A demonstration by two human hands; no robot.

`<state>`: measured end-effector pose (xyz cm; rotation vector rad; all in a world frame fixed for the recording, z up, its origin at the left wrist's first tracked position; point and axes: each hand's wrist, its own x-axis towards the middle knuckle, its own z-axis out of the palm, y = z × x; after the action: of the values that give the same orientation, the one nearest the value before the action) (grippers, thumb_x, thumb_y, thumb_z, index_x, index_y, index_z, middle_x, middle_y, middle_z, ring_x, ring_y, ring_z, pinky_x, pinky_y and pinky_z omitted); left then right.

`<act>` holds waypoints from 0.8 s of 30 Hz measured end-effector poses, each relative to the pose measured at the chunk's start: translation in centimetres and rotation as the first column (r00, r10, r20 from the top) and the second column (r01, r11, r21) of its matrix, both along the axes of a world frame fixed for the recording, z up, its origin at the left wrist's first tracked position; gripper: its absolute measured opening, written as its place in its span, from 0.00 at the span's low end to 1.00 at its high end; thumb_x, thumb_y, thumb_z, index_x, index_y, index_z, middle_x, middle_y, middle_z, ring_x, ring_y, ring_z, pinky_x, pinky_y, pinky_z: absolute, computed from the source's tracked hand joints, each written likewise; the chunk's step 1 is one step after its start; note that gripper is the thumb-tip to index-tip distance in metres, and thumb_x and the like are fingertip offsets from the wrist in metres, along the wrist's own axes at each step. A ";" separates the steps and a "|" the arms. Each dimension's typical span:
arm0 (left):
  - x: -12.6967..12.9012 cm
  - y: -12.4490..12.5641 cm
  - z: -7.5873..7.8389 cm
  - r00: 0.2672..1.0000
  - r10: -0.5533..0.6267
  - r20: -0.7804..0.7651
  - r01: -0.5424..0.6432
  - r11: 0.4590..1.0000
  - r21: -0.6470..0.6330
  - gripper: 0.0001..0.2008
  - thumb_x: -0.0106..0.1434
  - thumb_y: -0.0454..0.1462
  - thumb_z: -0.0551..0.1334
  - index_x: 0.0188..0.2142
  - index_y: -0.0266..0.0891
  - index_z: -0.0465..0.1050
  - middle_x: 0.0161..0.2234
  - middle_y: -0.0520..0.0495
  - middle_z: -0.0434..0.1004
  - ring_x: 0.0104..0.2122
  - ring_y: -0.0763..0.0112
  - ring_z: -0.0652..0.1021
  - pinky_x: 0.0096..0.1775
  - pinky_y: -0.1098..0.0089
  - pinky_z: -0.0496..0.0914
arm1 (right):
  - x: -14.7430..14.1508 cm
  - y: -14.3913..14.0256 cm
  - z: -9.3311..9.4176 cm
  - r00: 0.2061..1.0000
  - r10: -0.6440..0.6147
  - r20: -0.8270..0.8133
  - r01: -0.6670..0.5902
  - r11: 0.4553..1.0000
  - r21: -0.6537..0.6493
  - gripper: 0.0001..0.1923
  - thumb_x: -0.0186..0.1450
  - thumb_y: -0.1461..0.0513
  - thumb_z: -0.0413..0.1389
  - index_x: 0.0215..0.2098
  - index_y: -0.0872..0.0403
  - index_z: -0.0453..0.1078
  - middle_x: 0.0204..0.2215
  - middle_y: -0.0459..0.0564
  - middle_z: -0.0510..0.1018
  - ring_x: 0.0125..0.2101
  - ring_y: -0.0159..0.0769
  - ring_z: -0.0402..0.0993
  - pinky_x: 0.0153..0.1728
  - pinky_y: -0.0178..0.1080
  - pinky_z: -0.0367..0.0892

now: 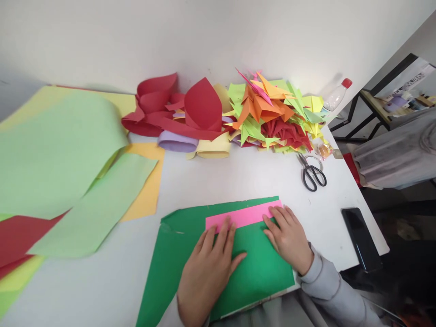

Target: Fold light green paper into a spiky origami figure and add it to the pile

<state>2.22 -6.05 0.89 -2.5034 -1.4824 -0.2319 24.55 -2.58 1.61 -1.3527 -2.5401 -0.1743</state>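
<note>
A pink paper strip (247, 215) lies flat across the upper part of a green sheet (190, 254) at the table's front edge. My left hand (211, 268) is open, its fingertips resting on the strip's left end and its thumb stretched out over the green. At the strip's right end, my right hand (288, 236) is open too, with fingertips laid on the pink paper. The right hand's thumb and lower fingers touch the green sheet just below the strip.
Large pale green paper (57, 154) spreads over the left side. Red paper loops (204, 109) and a pile of folded paper shapes (265, 113) stand along the wall. Black-handled scissors (312, 176), a phone (361, 238) and a red-capped bottle (335, 97) are on the right.
</note>
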 end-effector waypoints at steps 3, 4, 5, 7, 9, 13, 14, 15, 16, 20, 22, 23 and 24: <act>-1.8 -0.3 -0.3 1.000 0.029 0.008 -0.029 0.999 0.039 0.28 0.68 0.47 0.50 0.54 0.23 0.70 0.56 0.28 0.69 0.48 0.44 0.73 0.48 0.52 0.67 | 1.0 0.0 -0.2 0.999 -0.044 -0.019 0.044 0.999 0.017 0.12 0.69 0.62 0.52 0.47 0.56 0.73 0.49 0.58 0.75 0.51 0.45 0.68 0.54 0.52 0.62; -2.4 -0.4 -0.3 0.999 0.035 0.003 -0.035 0.999 0.042 0.28 0.69 0.46 0.49 0.55 0.24 0.70 0.57 0.28 0.69 0.48 0.44 0.73 0.48 0.51 0.67 | 1.3 0.0 -0.2 0.998 -0.060 -0.024 0.060 0.998 0.025 0.12 0.69 0.63 0.52 0.46 0.56 0.73 0.49 0.58 0.76 0.51 0.45 0.68 0.54 0.52 0.62; -2.9 -0.4 -0.4 1.000 0.027 -0.003 -0.027 0.999 0.048 0.27 0.69 0.45 0.49 0.55 0.25 0.70 0.58 0.30 0.68 0.49 0.44 0.73 0.48 0.50 0.67 | 1.7 0.0 -0.2 0.997 -0.074 -0.029 0.076 0.996 0.038 0.11 0.68 0.63 0.52 0.46 0.56 0.74 0.49 0.58 0.76 0.51 0.45 0.68 0.53 0.52 0.62; -3.7 -0.3 -0.4 1.000 -0.004 -0.017 0.005 0.998 0.065 0.26 0.69 0.44 0.49 0.54 0.26 0.71 0.58 0.31 0.68 0.49 0.44 0.73 0.48 0.50 0.67 | 2.2 0.0 -0.2 0.995 -0.092 -0.039 0.094 0.994 0.064 0.11 0.68 0.64 0.52 0.46 0.56 0.74 0.49 0.57 0.77 0.51 0.45 0.68 0.52 0.51 0.63; -4.3 -0.1 -0.4 0.999 -0.041 -0.017 0.043 0.995 0.092 0.25 0.69 0.44 0.50 0.52 0.27 0.73 0.57 0.32 0.69 0.49 0.44 0.73 0.49 0.50 0.67 | 2.6 0.1 -0.2 0.994 -0.092 -0.054 0.096 0.992 0.082 0.11 0.68 0.65 0.51 0.45 0.56 0.74 0.48 0.57 0.77 0.51 0.45 0.69 0.50 0.50 0.64; -5.4 0.5 -0.6 0.992 -0.129 0.008 0.127 0.985 0.113 0.23 0.69 0.43 0.50 0.51 0.29 0.74 0.57 0.34 0.70 0.50 0.47 0.74 0.52 0.49 0.64 | 3.0 0.3 -0.4 0.990 -0.066 -0.123 0.078 0.992 0.096 0.11 0.68 0.67 0.51 0.44 0.58 0.74 0.47 0.55 0.79 0.50 0.44 0.70 0.48 0.47 0.66; -5.7 0.6 -0.6 0.989 -0.147 0.010 0.145 0.983 0.110 0.22 0.69 0.42 0.51 0.51 0.29 0.73 0.57 0.34 0.70 0.50 0.47 0.73 0.52 0.49 0.64 | 3.1 0.4 -0.4 0.987 -0.063 -0.146 0.077 0.992 0.095 0.11 0.68 0.67 0.51 0.44 0.58 0.74 0.47 0.55 0.79 0.50 0.44 0.70 0.47 0.47 0.66; -5.9 0.7 -0.5 0.987 -0.159 0.012 0.157 0.982 0.106 0.21 0.69 0.41 0.51 0.50 0.29 0.74 0.56 0.34 0.71 0.50 0.47 0.73 0.52 0.48 0.64 | 3.2 0.4 -0.5 0.982 -0.067 -0.175 0.084 0.992 0.091 0.11 0.68 0.68 0.51 0.44 0.58 0.74 0.46 0.55 0.79 0.49 0.44 0.71 0.47 0.47 0.67; -6.1 0.8 -0.4 0.986 -0.167 0.015 0.165 0.980 0.107 0.20 0.69 0.40 0.51 0.49 0.29 0.74 0.56 0.34 0.72 0.50 0.48 0.74 0.51 0.48 0.65 | 3.2 0.5 -0.5 0.975 -0.077 -0.206 0.096 0.992 0.084 0.11 0.68 0.68 0.50 0.44 0.59 0.74 0.45 0.56 0.80 0.48 0.43 0.72 0.47 0.46 0.67; -5.8 1.4 0.8 0.985 -0.159 0.067 0.148 0.978 0.150 0.15 0.67 0.34 0.53 0.36 0.33 0.79 0.47 0.36 0.78 0.44 0.52 0.76 0.49 0.50 0.67 | 3.3 0.6 -0.3 0.972 -0.093 -0.216 0.110 0.991 0.070 0.12 0.68 0.67 0.50 0.42 0.58 0.75 0.44 0.56 0.80 0.46 0.43 0.72 0.47 0.47 0.67; -4.7 1.6 1.6 0.981 -0.146 0.128 0.121 0.975 0.184 0.14 0.66 0.34 0.56 0.28 0.34 0.77 0.42 0.37 0.80 0.42 0.53 0.76 0.47 0.51 0.68 | 3.0 0.6 -0.1 0.984 -0.090 -0.153 0.104 0.991 0.089 0.11 0.68 0.65 0.51 0.41 0.58 0.75 0.44 0.56 0.80 0.46 0.44 0.72 0.48 0.48 0.65; -3.9 1.7 1.9 0.975 -0.145 0.169 0.110 0.973 0.203 0.14 0.65 0.34 0.57 0.25 0.35 0.75 0.40 0.38 0.80 0.42 0.54 0.75 0.47 0.52 0.69 | 2.8 0.5 0.0 0.987 -0.096 -0.129 0.109 0.989 0.102 0.11 0.68 0.64 0.51 0.41 0.58 0.75 0.44 0.56 0.80 0.45 0.45 0.72 0.49 0.49 0.64; -3.0 1.8 2.0 0.966 -0.166 0.197 0.123 0.970 0.210 0.13 0.65 0.34 0.57 0.26 0.36 0.75 0.39 0.39 0.80 0.41 0.56 0.75 0.46 0.53 0.69 | 2.7 0.5 0.0 0.988 -0.107 -0.112 0.120 0.986 0.114 0.11 0.68 0.64 0.52 0.41 0.59 0.75 0.44 0.57 0.80 0.45 0.45 0.72 0.49 0.49 0.63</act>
<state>-0.75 -4.27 2.90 -2.4892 -1.2749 -0.6591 27.21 -2.11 1.63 -1.4212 -2.3281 -0.2662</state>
